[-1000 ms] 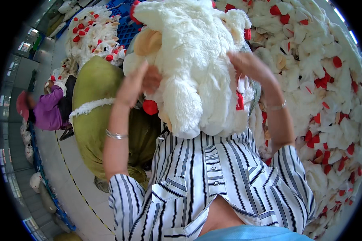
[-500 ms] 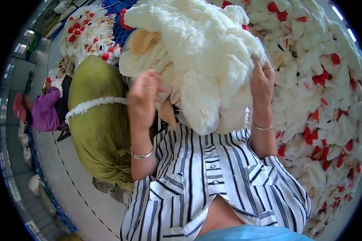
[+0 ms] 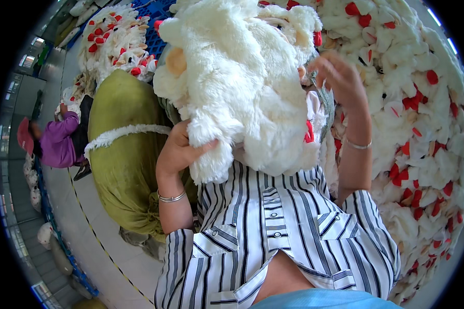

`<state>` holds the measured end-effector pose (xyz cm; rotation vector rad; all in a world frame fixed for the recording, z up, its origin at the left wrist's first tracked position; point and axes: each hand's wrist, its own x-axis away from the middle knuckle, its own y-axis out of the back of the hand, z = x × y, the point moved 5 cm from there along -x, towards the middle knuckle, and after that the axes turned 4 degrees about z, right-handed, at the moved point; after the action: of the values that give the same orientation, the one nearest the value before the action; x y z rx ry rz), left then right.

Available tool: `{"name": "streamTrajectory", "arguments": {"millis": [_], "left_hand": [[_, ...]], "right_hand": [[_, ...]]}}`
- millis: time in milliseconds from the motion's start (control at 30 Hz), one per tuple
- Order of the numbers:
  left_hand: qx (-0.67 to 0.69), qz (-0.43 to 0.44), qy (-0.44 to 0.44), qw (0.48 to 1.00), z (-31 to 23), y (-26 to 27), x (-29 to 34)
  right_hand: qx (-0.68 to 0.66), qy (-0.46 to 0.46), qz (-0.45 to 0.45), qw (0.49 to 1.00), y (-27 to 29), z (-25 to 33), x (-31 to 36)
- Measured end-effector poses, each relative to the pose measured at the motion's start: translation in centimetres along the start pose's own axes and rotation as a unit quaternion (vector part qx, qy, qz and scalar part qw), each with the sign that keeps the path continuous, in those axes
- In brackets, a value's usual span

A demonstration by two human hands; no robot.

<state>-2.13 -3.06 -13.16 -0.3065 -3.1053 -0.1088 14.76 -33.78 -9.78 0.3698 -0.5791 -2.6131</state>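
Note:
A cream-white furry plush skin [image 3: 232,77], limp and unstuffed, lies on a heap of similar pieces in front of my chest. My left hand [image 3: 181,150] is closed on its near left corner, thumb on top of the fur. To the right, my right hand [image 3: 340,80] is raised off the fur with loosely bent fingers, slightly blurred, and nothing shows in it. Below that hand, a red piece [image 3: 309,132] and pale pink fabric stick out at the heap's side. A tan round piece [image 3: 176,62] shows at the left.
A bulging olive-green sack [image 3: 121,154], tied with a white furry strip [image 3: 123,135], stands at my left. A large pile of white plush skins [image 3: 397,170] with red parts fills the right. Another pile [image 3: 113,38] lies far left, near a person in purple [image 3: 59,139].
My left hand has come down onto the plush skin and gripped its corner. My right hand has let go of the right edge and moved up and right. The skin has shifted left.

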Motion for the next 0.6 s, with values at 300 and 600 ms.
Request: {"name": "streamTrajectory", "arguments": {"millis": [300,600], "left_hand": [[-0.108,0.284,-0.081,0.949,-1.9,-4.8,-1.9],[0.047,0.065,-0.079,0.994,0.3,0.4,-3.8]], "right_hand": [[0.264,0.203,0.172,0.927,-9.2,1.3,-6.6],[0.444,-0.182,-0.182,0.858,27.7,-6.9,4.5]]}}
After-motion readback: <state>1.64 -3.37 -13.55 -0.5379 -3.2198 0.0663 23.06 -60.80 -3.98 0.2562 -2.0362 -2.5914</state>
